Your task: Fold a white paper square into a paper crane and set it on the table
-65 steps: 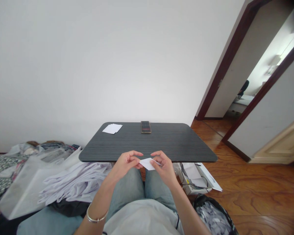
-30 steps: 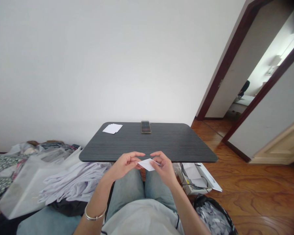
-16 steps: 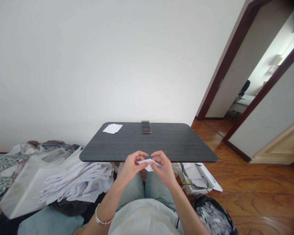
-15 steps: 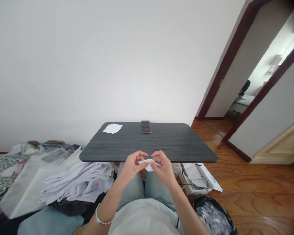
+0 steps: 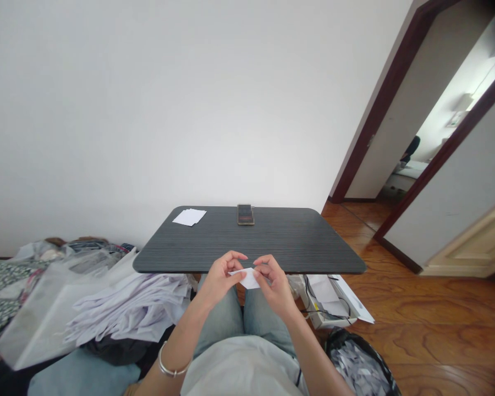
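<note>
Since about a second ago my left grip (image 5: 221, 278) has shifted inward, closer to my right grip (image 5: 277, 281), while the counter (image 5: 289, 236) and everything on it stay put. White wall (image 5: 247, 99) fills most of my feed; to the right, wooden floor (image 5: 449, 324) runs toward a dark red door frame (image 5: 388, 99) with another room beyond. The counter, dark with a streaked grain, stands against the wall, and the legs (image 5: 223, 316) reach under its near edge. On the left, crumpled white cloth (image 5: 127, 305) lies beside a large translucent plastic piece (image 5: 37, 324); I can't tell whether that is a bag or a sheet. To the right of the legs, a black bag (image 5: 339, 334) gapes open, full of grey-white scraps (image 5: 361, 366). Just beyond it, an open white box (image 5: 337, 323) holds pale papers (image 5: 325, 294) and dark cables (image 5: 309, 287). On the counter, loose white sheets (image 5: 188, 216) overlap at the far left corner, and a dark phone-like slab (image 5: 245, 214) lies near the wall. Above the lap, at the counter's near edge, I have one small white paper (image 5: 250, 279) pinched from both sides, each grip clamped on it.
</note>
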Demonstrator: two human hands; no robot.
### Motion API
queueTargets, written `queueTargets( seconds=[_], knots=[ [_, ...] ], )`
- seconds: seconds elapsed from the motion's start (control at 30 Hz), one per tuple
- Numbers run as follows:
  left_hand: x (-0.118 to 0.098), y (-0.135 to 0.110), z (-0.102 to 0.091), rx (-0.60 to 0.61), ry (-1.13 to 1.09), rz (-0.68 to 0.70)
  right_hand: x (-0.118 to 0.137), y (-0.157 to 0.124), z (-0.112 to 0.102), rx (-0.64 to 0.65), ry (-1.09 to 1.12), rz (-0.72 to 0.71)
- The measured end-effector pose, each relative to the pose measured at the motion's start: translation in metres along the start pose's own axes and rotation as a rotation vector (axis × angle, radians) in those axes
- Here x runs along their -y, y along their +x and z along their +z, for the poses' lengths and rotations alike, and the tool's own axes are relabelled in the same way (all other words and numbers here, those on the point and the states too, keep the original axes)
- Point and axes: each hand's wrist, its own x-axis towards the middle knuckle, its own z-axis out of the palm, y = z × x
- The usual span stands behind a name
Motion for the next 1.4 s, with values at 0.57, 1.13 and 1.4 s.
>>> queueTargets(
  seconds=[0.57, 1.13, 1.4],
  knots=[
    [0.002, 0.0, 0.007, -0.067, 0.056, 0.062, 0.001, -0.002, 0.004, -0.061, -0.012, 0.0],
    [0.0, 0.0, 0.007, -0.079, 0.088, 0.066, -0.009, 0.003, 0.002, -0.068, 0.217, 0.13],
    [0.004, 0.002, 0.007, -0.108, -0.007, 0.029, -0.011, 0.001, 0.009, -0.125, 0.191, 0.142]
  ],
)
